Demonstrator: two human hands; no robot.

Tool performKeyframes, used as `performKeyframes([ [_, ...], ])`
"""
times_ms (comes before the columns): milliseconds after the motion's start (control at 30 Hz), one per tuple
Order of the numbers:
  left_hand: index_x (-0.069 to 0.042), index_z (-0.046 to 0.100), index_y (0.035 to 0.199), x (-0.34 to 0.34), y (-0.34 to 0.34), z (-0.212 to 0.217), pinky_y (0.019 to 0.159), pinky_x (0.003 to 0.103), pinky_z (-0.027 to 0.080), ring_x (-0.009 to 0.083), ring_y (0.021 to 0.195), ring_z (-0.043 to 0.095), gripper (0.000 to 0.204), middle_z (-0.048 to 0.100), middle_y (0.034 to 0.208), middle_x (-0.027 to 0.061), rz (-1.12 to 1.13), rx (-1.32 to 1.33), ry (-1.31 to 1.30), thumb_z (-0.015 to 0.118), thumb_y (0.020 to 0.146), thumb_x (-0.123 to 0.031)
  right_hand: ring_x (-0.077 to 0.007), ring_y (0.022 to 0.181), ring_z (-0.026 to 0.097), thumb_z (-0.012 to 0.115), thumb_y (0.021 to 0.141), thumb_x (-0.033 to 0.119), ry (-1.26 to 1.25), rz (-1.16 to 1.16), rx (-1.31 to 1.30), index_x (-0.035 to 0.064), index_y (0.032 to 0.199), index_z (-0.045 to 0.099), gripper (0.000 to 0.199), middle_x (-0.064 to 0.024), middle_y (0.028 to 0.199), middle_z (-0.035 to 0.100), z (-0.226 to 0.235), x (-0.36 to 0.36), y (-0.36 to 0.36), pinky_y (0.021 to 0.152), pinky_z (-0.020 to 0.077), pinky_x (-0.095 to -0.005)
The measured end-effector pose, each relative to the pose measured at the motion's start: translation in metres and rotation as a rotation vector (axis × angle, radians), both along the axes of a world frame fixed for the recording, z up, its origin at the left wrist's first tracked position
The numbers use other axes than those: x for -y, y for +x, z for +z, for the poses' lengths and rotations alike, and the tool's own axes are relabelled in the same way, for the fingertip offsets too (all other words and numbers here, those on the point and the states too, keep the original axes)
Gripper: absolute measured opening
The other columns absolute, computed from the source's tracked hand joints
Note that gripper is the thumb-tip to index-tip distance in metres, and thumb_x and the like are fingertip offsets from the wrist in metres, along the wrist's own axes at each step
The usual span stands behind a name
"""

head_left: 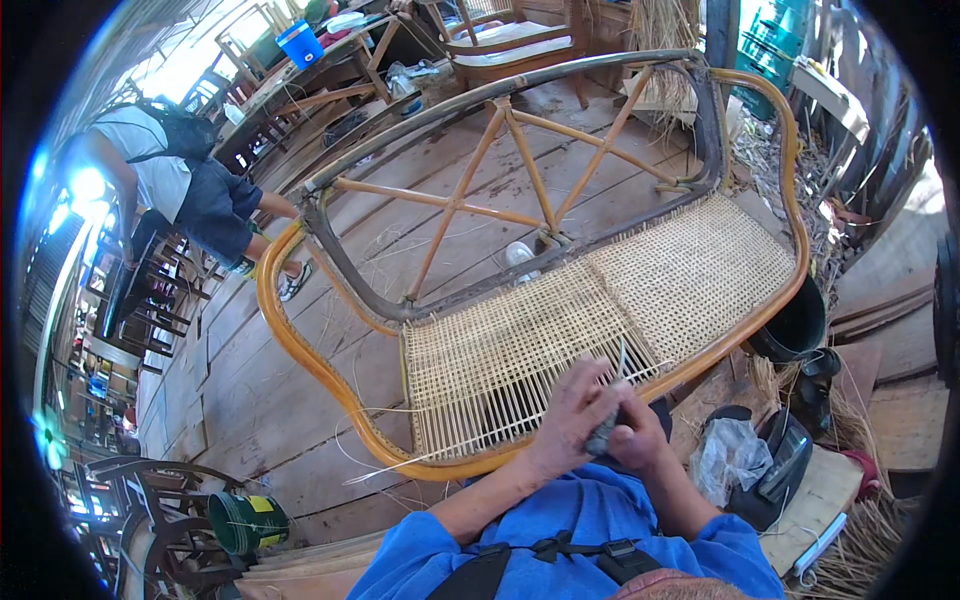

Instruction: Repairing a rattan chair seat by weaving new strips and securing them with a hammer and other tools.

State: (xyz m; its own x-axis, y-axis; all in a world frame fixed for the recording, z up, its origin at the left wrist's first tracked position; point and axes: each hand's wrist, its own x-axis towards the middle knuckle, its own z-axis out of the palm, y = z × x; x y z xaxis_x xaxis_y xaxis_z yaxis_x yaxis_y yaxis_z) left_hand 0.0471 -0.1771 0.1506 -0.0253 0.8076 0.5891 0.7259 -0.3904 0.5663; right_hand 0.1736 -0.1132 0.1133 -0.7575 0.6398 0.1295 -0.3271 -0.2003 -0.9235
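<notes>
A rattan bench frame [372, 403] stands in front of me, with a woven cane seat [690, 265]. Its right half is closely woven; near the front left, bare parallel cane strands [500, 412] show gaps between them. Over the front rail, my hands meet close together. My right hand [640, 436] is closed around a dark grey object [602, 434], perhaps a tool handle, mostly hidden by fingers. My left hand [572, 415] is beside it, its fingers bent and pressed together; what they pinch is too small to make out. A thin pale tip [622, 357] rises above the fingers.
Loose cane ends [385, 470] stick out past the left front rail. A person [185, 170] bends over dark furniture at the far left. A green bucket [248, 522] lies at lower left. To my right are a clear plastic bag [733, 452] and a black bucket [795, 325].
</notes>
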Motion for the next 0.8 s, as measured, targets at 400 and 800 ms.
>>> performKeyframes([
  [400, 0.001, 0.050, 0.120, 0.122, -0.094, -0.075, 0.097, 0.049, 0.035, 0.0396, 0.112, 0.047, 0.057, 0.050, 0.122, 0.0211, 0.783, -0.082, -0.548, 0.064, 0.079, -0.037, -0.0151, 0.054, 0.055, 0.052, 0.090, 0.048, -0.793, 0.163, 0.153, 0.0119, 0.102, 0.052, 0.037, -0.0023, 0.070, 0.056, -0.019, -0.079, -0.059, 0.045, 0.0435, -0.0285],
  [800, -0.002, 0.056, 0.113, 0.200, -0.195, -0.069, 0.096, 0.044, 0.037, 0.0321, 0.112, 0.049, 0.034, 0.054, 0.117, 0.0148, 0.871, -0.403, -0.895, 0.060, 0.083, -0.018, -0.0168, 0.071, 0.059, 0.059, 0.084, 0.021, 0.662, 1.024, 1.066, 0.0074, 0.113, 0.060, 0.032, -0.0104, 0.080, 0.062, 0.002, -0.076, -0.168, 0.069, 0.0476, -0.0307],
])
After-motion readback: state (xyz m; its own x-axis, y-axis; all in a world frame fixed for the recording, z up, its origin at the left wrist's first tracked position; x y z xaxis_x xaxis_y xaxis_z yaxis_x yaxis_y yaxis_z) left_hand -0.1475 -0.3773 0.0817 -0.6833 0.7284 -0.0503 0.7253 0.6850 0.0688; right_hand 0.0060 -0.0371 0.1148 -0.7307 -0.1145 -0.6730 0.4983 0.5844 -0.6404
